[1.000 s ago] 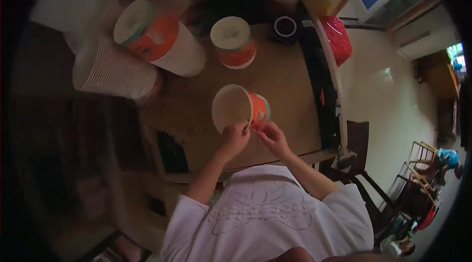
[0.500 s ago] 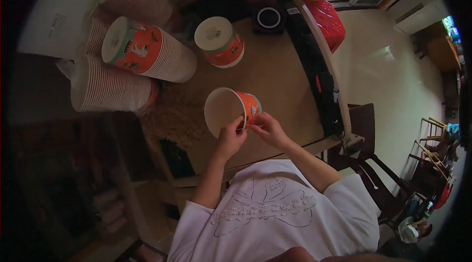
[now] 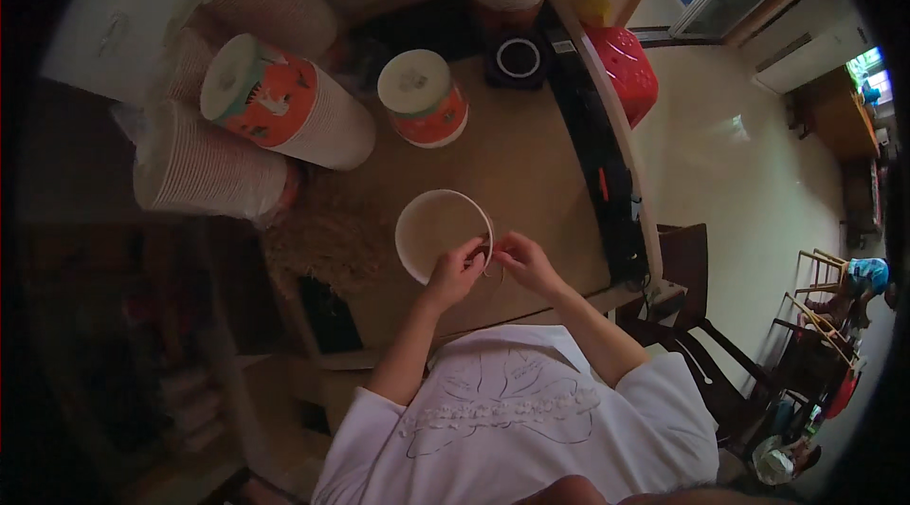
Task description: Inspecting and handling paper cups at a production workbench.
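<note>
A white-lined paper bucket [image 3: 424, 232] sits at the near middle of the table, its wide mouth tilted up toward me. My left hand [image 3: 453, 274] grips its right rim, fingers over the edge and thumb inside. Just outside that rim, my right hand [image 3: 527, 264] is closed in a pinch on a thin string [image 3: 500, 279], part of which dangles below the fingers. Both sets of fingertips nearly meet at the rim. What lies between them is too small to make out.
An orange-and-green paper bucket [image 3: 428, 116] stands upside down behind. Nested stacks of buckets [image 3: 327, 116] lean at the left, some in clear plastic [image 3: 204, 168]. A brown fibrous tangle [image 3: 327, 244] lies left. A black device [image 3: 518, 59], red stool [image 3: 624, 73] and dark chair [image 3: 684, 268] border the right.
The bucket has turned so its mouth faces more upward and its orange printed side no longer shows. Both hands have shifted slightly right and nearer with it; the whole view has moved a little.
</note>
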The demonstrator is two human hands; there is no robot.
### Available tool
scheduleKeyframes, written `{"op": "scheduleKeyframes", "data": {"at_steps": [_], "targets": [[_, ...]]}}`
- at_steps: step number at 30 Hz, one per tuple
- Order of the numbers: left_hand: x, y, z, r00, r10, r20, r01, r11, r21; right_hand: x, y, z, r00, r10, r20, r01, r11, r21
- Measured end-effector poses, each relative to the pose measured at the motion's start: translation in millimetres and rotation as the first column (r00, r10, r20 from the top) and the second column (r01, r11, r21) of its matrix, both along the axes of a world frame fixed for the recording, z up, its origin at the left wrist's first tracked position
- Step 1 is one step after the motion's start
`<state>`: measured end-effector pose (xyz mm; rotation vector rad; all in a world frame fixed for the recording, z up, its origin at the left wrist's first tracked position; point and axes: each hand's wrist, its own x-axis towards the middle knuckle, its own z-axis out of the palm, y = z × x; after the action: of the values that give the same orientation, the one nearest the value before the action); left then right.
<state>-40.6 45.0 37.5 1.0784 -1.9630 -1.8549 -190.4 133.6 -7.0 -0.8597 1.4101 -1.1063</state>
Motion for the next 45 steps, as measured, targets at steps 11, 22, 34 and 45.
{"op": "scheduleKeyframes", "data": {"at_steps": [11, 22, 34, 45], "targets": [[8, 5, 2, 0.929, 0.117, 0.351, 0.009, 0.941, -0.339, 9, -13, 4, 0.996, 0.017, -0.088, -0.015, 0.999, 0.03], [19, -4, 20, 0.975, 0.219, 0.044, -0.202, 0.948, -0.244, 26, -32, 18, 0.991, -0.104, 0.084, 0.11, 0.992, -0.065], [14, 0, 22, 0.987, 0.16, 0.033, -0.15, 0.968, -0.201, 21, -32, 19, 0.996, -0.074, -0.05, 0.071, 0.996, -0.044], [11, -2, -9, 0.987, 0.16, 0.001, -0.156, 0.966, -0.205, 15, -29, 16, 0.984, -0.086, -0.157, 0.083, 0.996, -0.026]]}}
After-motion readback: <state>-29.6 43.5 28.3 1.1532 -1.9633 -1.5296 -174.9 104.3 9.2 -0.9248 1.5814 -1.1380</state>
